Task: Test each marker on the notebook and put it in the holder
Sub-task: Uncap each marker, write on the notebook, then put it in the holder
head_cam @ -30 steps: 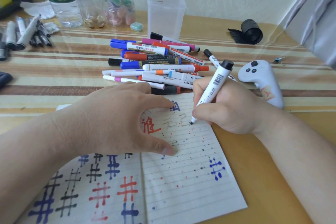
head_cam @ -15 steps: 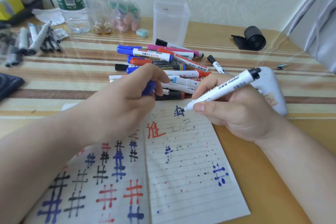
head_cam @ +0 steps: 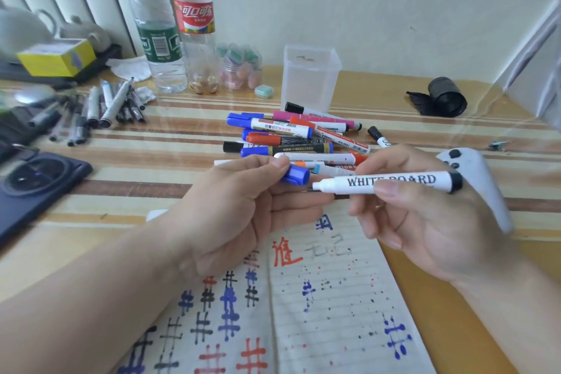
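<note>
Two hands meet above an open notebook [head_cam: 334, 328] that lies at the near edge of a striped surface [head_cam: 145, 146]. The right hand [head_cam: 425, 222] grips a white whiteboard marker [head_cam: 394, 184] between its thumb and curled fingers. The marker lies almost level, its long axis running left to right, with the black end to the right and the bare tip to the left. The left hand [head_cam: 243, 206] pinches a blue cap [head_cam: 297, 175] between thumb and fingertips. The cap sits just left of the tip and a little higher, nearly in line with the marker but apart from it. Capping looks like the step in hand, and it turns on that small gap, since the tip must meet the cap's open mouth head-on.

The holder [head_cam: 309, 85], a clear square tub, stands upright toward the far edge of the surface, beyond a pile of markers [head_cam: 282, 130] near the middle. It lies about equally far from both hands.

The tip is small and dark against the left fingers, so its colour is unclear. Fingers cover much of the cap, hiding which end is open. The right thumb covers part of the marker's printed label. A white game controller [head_cam: 485, 191] is partly hidden behind the right hand.
</note>
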`<control>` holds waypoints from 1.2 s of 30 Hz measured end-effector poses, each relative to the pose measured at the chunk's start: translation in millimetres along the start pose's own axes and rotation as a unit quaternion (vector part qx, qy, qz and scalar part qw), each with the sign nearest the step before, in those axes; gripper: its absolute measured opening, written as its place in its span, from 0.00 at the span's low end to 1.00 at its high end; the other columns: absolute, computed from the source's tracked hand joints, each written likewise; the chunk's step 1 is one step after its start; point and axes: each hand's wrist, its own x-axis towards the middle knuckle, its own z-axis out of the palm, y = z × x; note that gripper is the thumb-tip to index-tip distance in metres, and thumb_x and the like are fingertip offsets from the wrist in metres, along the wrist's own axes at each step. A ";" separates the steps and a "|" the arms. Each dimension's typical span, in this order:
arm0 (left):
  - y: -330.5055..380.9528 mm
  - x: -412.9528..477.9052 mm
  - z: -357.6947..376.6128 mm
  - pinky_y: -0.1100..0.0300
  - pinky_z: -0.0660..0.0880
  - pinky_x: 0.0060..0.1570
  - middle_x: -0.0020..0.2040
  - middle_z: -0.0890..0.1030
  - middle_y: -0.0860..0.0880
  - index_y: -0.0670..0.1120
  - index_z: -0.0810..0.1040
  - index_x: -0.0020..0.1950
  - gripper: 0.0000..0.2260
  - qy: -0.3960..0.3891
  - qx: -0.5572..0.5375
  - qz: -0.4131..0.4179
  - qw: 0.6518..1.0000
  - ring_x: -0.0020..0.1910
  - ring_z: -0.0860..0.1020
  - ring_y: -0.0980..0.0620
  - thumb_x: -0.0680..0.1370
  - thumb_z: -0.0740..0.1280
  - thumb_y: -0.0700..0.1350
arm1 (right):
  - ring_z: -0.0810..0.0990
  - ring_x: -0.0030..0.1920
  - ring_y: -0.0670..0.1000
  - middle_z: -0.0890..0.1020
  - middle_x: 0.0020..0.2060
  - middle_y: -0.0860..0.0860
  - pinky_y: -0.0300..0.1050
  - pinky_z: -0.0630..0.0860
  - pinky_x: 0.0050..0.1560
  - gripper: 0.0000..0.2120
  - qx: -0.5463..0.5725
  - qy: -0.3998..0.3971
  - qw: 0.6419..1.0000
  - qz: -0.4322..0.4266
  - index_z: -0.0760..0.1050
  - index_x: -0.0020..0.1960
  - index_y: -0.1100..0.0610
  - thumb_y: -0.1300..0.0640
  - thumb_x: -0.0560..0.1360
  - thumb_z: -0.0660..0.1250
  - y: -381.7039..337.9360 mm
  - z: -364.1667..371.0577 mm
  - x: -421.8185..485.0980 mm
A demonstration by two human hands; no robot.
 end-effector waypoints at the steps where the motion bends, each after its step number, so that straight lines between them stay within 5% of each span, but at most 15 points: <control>1: 0.3 -0.5 0.5 0.45 0.81 0.58 0.59 0.83 0.33 0.31 0.72 0.68 0.18 -0.003 -0.007 -0.004 1.000 0.59 0.83 0.36 0.85 0.56 0.43 | 0.78 0.29 0.58 0.82 0.38 0.65 0.37 0.68 0.24 0.19 -0.002 0.005 1.000 -0.003 0.82 0.52 0.57 0.46 0.68 0.78 -0.7 0.1 -0.1; 9: -1.2 -3.4 2.3 0.47 0.80 0.60 0.61 0.82 0.33 0.34 0.75 0.67 0.19 -0.042 -0.003 -0.010 0.999 0.62 0.82 0.37 0.83 0.58 0.45 | 0.80 0.33 0.58 0.84 0.43 0.64 0.38 0.70 0.25 0.21 -0.063 0.029 0.998 -0.002 0.85 0.55 0.55 0.44 0.68 0.79 -0.7 3.1 -2.4; 15: -5.8 -4.8 0.2 0.53 0.84 0.41 0.46 0.85 0.33 0.39 0.73 0.50 0.11 0.001 0.054 0.056 0.997 0.42 0.87 0.41 0.74 0.72 0.42 | 0.83 0.40 0.63 0.83 0.49 0.65 0.41 0.70 0.23 0.25 0.006 -0.013 0.999 0.040 0.84 0.58 0.59 0.41 0.71 0.74 -1.0 0.5 0.0; 19: -6.5 -2.9 -5.4 0.54 0.82 0.36 0.36 0.83 0.37 0.40 0.80 0.44 0.12 0.027 0.099 0.128 0.986 0.33 0.84 0.43 0.65 0.78 0.38 | 0.72 0.25 0.55 0.77 0.30 0.60 0.36 0.60 0.22 0.24 0.005 0.057 0.996 0.069 0.81 0.46 0.58 0.39 0.63 0.78 0.9 -5.2 2.3; 22: -4.2 -4.7 -6.2 0.56 0.82 0.35 0.36 0.84 0.37 0.38 0.81 0.42 0.10 0.042 0.185 0.138 0.972 0.31 0.84 0.42 0.64 0.78 0.36 | 0.60 0.22 0.49 0.66 0.21 0.53 0.38 0.56 0.25 0.22 -0.038 0.095 0.992 0.073 0.76 0.35 0.57 0.41 0.61 0.81 2.4 -7.0 1.2; 31: -9.1 -15.2 -0.2 0.51 0.80 0.28 0.31 0.80 0.47 0.50 0.86 0.46 0.03 -0.014 0.379 0.095 0.920 0.24 0.77 0.46 0.75 0.74 0.48 | 0.59 0.20 0.50 0.61 0.21 0.54 0.39 0.54 0.26 0.29 -0.068 0.079 0.989 0.106 0.68 0.41 0.72 0.45 0.70 0.73 4.6 -7.1 0.9; 36: -10.8 -15.7 -0.7 0.56 0.76 0.27 0.30 0.80 0.49 0.54 0.86 0.46 0.04 0.011 0.389 0.140 0.911 0.23 0.76 0.49 0.72 0.74 0.51 | 0.58 0.21 0.50 0.63 0.21 0.55 0.39 0.54 0.25 0.19 -0.058 0.074 0.988 0.125 0.72 0.35 0.63 0.48 0.73 0.71 2.5 -2.0 1.1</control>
